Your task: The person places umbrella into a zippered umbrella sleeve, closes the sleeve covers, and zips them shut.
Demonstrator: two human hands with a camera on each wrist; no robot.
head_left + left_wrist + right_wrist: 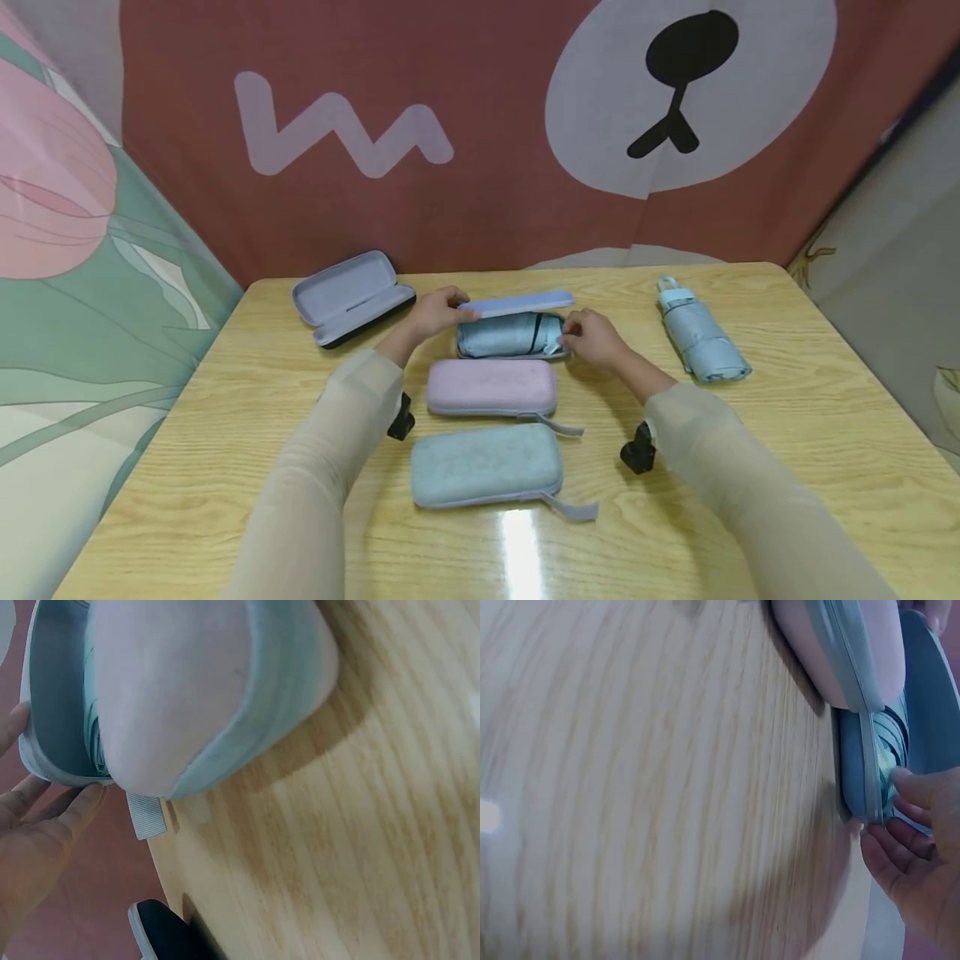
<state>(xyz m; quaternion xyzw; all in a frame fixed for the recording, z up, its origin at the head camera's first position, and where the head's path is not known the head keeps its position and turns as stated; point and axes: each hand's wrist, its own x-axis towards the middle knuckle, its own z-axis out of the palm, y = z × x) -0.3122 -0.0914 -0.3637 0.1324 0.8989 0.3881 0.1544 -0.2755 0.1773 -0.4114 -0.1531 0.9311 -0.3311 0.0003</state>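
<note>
A: Where does the umbrella [495, 335] under your hands lie?

B: Lengthwise in the open blue case [853, 769], out toward the middle of the table's [240, 400] far edge. Its pale handle end [552, 333] points to your right.

A: And your fingers?

B: Your left hand [435, 313] grips the left end of the raised lid [517, 302], thumb on its rim. Your right hand [596, 340] has bent fingers at the case's right end, the thumb by the handle end; whether they pinch anything there, I cannot tell.

A: Any advice for you?

B: You seem to be settling the umbrella. Hold the lid high enough to see the whole rim, press the handle end down lightly, and check that no loose cloth lies over the rim, where it could catch. A hard pull on the lid might tip the case.

A: What surrounds it?

B: Just nearer you is a closed pink case [491, 386], then a closed blue-green case [486, 465]. Toward the far-left corner, a grey case [341, 287] stands open; toward the far-right corner lies a second folded umbrella [703, 335].
</note>
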